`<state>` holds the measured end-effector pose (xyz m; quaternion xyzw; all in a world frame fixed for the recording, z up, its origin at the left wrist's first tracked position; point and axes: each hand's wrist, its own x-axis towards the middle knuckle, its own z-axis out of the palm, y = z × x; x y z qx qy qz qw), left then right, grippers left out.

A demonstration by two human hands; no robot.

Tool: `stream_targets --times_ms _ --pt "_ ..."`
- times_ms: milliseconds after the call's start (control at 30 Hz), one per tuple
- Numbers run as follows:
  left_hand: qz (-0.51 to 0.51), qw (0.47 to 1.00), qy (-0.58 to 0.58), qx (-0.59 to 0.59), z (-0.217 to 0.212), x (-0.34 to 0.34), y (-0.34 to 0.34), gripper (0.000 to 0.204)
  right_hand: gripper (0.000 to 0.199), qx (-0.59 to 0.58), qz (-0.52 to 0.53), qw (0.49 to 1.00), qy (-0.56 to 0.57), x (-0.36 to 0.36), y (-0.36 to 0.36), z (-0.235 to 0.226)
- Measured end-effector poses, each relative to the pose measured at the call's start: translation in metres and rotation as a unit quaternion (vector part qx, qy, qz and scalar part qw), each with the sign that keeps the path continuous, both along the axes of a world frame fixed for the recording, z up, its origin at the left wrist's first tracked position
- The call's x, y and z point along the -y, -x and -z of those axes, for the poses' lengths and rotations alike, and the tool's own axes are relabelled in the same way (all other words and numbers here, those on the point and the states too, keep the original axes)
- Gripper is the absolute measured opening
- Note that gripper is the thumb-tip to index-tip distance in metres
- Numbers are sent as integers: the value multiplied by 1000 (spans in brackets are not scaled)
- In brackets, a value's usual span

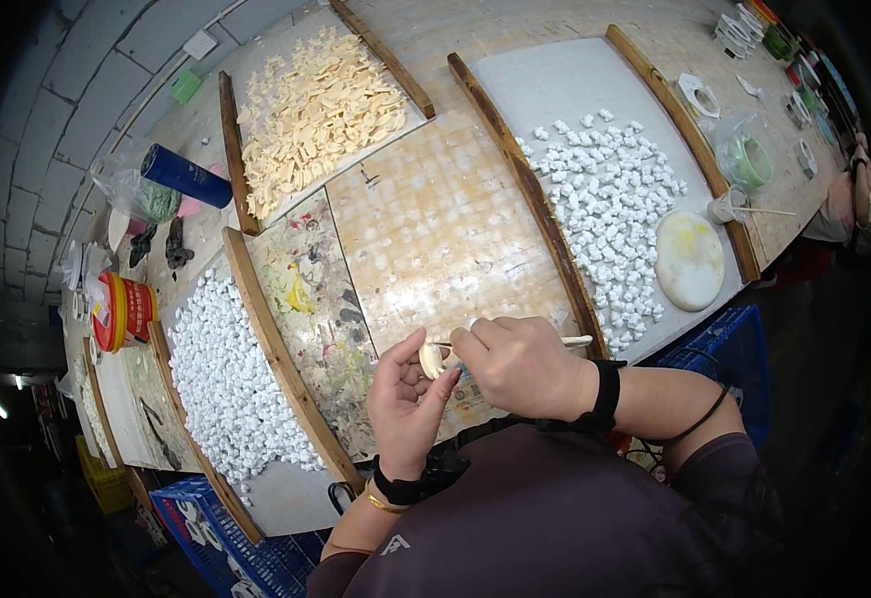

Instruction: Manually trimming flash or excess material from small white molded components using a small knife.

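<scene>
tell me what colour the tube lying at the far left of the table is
Dark blue tube, seen in the head view.

Matt cream piece point(431, 360), wooden stick point(575, 341)

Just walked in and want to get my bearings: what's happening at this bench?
A person is painting a small cream piece, pinched in the left hand, with a thin brush held in the right hand. On the table, boards hold heaps of small white pieces and cream pieces. A round palette lies to the right, and a red tub to the left.
</scene>
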<state>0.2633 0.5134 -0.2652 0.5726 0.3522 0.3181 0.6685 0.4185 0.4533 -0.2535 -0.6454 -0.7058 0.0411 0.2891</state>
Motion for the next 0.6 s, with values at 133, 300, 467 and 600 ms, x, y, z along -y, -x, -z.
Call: stream_targets --times_ms 133,300,467,600 --pt "0 1000 -23 -14 3 0 3 48 24 -12 -10 1000 9 0 0 -1" --pt "26 999 -7 -36 1 1 6 50 19 -49 -33 998 30 -3 -5 2" --pt "40 998 -20 -51 2 0 8 50 14 -98 -56 991 66 -4 -12 2" --pt "47 997 -25 -57 2 1 10 50 12 -110 -81 990 32 -6 -16 4"
